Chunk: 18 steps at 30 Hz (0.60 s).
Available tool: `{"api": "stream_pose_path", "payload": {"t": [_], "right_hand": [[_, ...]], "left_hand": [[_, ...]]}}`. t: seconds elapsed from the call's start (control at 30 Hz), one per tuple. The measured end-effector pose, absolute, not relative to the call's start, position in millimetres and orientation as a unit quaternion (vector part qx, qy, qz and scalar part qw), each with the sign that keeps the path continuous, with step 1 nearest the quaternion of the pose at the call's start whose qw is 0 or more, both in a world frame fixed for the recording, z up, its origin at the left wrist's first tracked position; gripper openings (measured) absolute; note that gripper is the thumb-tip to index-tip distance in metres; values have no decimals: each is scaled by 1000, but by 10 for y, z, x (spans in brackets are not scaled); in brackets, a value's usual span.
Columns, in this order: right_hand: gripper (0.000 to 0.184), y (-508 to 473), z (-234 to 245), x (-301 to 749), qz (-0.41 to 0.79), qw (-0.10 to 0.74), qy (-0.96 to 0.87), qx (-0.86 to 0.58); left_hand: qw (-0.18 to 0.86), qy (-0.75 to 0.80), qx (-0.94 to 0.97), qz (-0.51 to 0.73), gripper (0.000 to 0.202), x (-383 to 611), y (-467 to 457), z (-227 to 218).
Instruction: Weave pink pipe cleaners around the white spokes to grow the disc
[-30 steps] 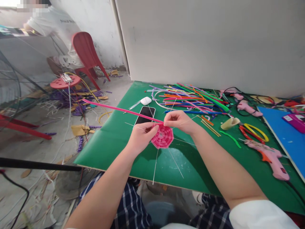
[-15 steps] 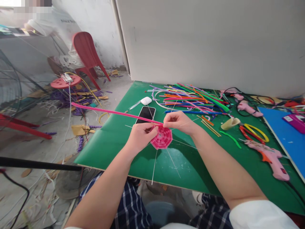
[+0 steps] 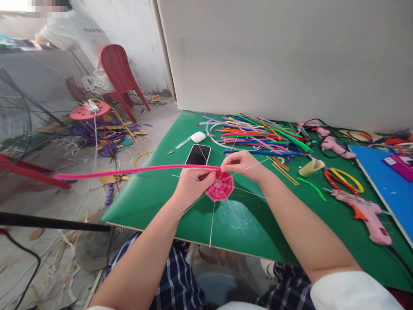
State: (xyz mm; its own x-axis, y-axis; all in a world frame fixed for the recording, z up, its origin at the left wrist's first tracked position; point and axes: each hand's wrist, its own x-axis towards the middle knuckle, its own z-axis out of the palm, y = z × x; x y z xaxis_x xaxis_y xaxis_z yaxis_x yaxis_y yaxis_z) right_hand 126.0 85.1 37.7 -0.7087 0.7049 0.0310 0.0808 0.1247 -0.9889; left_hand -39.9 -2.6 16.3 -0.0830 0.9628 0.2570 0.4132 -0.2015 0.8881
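Between my hands is a pink octagonal piece (image 3: 220, 187), woven round thin white spokes that stick out on all sides. A long pink pipe cleaner (image 3: 129, 171) runs from its upper edge far out to the left. My left hand (image 3: 193, 181) is closed, thumb and fingers pinching the upper left rim of the woven piece. My right hand (image 3: 240, 164) pinches the pipe cleaner at the top edge of the piece. The fingertips hide where the pipe cleaner meets the spokes.
Behind lie a phone (image 3: 198, 155), a white case (image 3: 198, 137) and a heap of coloured pipe cleaners (image 3: 258, 135). To the right are pliers (image 3: 346, 181), a pink glue gun (image 3: 364, 211) and a blue board (image 3: 380, 176). A person (image 3: 87, 43) sits at the far left near a red chair (image 3: 116, 64).
The free end of the pipe cleaner has swung down and further left. The woven piece has turned or shifted slightly, its spokes with it. Both hands keep their pinch.
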Motion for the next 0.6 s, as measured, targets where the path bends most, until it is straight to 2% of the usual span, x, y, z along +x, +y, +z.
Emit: {"api": "stream_pose_path", "payload": {"t": [0.1, 0.3, 0.43, 0.6], "right_hand": [[18, 870, 368, 1272, 593, 273, -702, -284], [16, 898, 322, 1273, 604, 320, -672, -285], [18, 863, 312, 1239, 609, 325, -663, -289], [21, 812, 331, 1512, 561, 293, -692, -346]], "left_hand": [[333, 553, 595, 478, 24, -400, -19, 180], [592, 455, 457, 484, 40, -380, -9, 205], [609, 446, 418, 506, 35, -362, 17, 172], [587, 452, 472, 478, 32, -351, -4, 179]]}}
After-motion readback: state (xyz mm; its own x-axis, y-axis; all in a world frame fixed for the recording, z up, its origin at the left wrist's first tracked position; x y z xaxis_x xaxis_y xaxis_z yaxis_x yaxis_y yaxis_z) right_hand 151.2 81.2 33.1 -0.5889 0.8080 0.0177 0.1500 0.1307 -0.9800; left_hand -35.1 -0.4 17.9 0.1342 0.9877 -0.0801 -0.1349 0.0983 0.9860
